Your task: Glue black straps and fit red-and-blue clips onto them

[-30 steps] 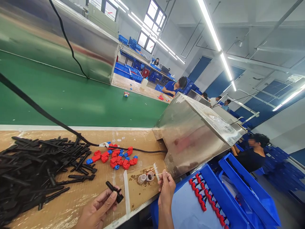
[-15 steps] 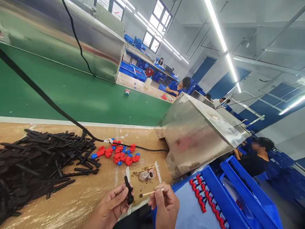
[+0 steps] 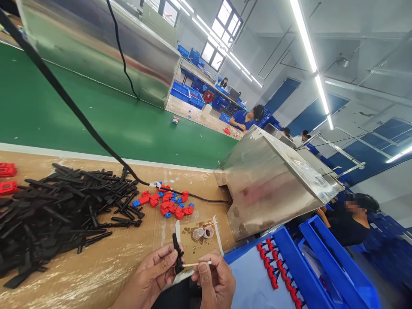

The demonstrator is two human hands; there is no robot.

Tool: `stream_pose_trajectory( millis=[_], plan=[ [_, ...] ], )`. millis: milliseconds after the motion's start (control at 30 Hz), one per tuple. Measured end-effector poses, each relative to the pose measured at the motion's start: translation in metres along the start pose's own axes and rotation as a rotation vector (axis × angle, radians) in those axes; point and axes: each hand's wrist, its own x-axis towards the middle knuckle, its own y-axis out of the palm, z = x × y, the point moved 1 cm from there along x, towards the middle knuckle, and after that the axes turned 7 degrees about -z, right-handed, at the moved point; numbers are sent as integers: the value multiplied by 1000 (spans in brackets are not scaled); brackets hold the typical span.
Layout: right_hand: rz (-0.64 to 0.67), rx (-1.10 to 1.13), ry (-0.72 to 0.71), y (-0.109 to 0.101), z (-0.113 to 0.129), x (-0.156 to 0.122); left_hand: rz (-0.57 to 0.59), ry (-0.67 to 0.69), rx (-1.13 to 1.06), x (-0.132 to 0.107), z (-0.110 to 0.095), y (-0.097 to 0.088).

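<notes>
Two hands worked in front of the counter (image 3: 206, 184), each with one thing in its grasp. The left hand (image 3: 156, 270) pinched one black part (image 3: 177, 253) between thumb and fingers, near the counter's front edge, the part standing nearly upright. The right hand (image 3: 217, 277) gripped one swab (image 3: 192, 265), its white end sticking out past the thumb and its other end meeting the black part low down.

Beyond them, two small clear cups (image 3: 198, 233) stood side by side on a wet, spotted patch between two strips of white tape (image 3: 218, 236); a few thin sticks (image 3: 209, 223) lay just behind, too close together to count. One heap of black parts (image 3: 74, 210), too tangled to count, covered the left of the counter, with two red pieces (image 3: 7, 187) at the far left edge. A cluster of red-and-blue pieces (image 3: 170, 204), over ten, lay near one black cable (image 3: 64, 92). To the right, one blue bin (image 3: 280, 240) held two rows of red-and-black pieces (image 3: 268, 262)
</notes>
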Motion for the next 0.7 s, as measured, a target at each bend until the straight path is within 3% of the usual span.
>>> stream_pose_trajectory(
  millis=[300, 467, 700],
  plan=[
    [257, -269, -337, -15, 11, 12, 0, 123, 147, -7, -12, 2],
    [262, -348, -441, -16, 17, 10, 83, 172, 277, -8, -18, -1],
    [315, -332, -609, -8, 26, 10, 10, 214, 280, -3, -15, -2]
  ],
)
